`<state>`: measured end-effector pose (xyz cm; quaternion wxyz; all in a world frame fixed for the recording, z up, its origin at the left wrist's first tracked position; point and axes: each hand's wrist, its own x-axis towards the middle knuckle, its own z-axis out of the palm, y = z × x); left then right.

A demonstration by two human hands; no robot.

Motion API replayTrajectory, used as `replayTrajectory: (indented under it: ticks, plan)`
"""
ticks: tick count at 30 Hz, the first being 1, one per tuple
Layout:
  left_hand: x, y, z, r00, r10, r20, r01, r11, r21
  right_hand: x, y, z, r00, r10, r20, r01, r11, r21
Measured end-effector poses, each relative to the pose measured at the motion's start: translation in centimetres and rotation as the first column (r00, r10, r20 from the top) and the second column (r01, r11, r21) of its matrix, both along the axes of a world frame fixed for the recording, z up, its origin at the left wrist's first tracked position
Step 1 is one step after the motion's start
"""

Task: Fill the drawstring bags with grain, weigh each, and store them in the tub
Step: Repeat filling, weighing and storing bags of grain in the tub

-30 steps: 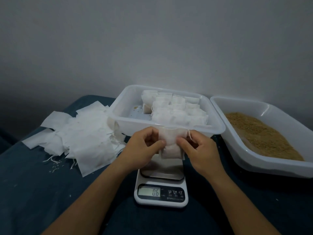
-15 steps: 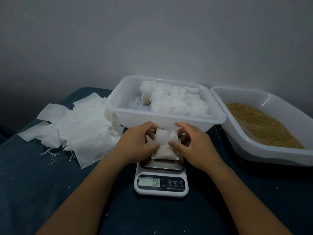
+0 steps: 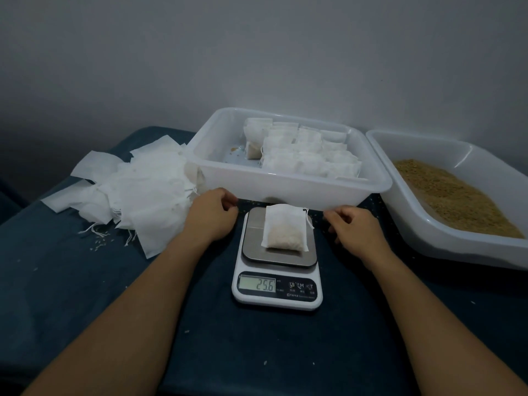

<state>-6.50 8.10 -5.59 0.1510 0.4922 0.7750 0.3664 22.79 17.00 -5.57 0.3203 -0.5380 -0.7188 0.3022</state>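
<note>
A filled drawstring bag (image 3: 285,228) lies on the scale (image 3: 278,262) reading 25.6, the left hand (image 3: 210,217) and right hand (image 3: 353,230) beside it, fingers loosely curled, holding nothing

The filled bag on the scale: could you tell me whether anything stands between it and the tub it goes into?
Only the tub's near wall, which rises directly behind the scale; the filled bag must go up over it. Both hands flank the scale, touching nothing.

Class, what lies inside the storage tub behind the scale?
The tub holds filled bags packed rightward, with bare floor and stray grain left. Anything beneath them is covered.
</note>
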Motion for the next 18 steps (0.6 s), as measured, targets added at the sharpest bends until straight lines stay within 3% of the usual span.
replayTrajectory:
  ticks: [5, 18]
  plan:
    - [0.12, 0.29, -0.05, 0.994, -0.069, -0.08, 0.064, 0.996, -0.066, 0.05, 0.4, -0.42, 1.0, 0.02, -0.008, -0.02, 1.0, 0.001]
    - [-0.01, 0.58, -0.67, 0.998, -0.063, -0.017, 0.062, 0.997, -0.035, -0.25, 0.58, -0.7, 1.0, 0.029, 0.01, -0.03, 0.997, 0.065]
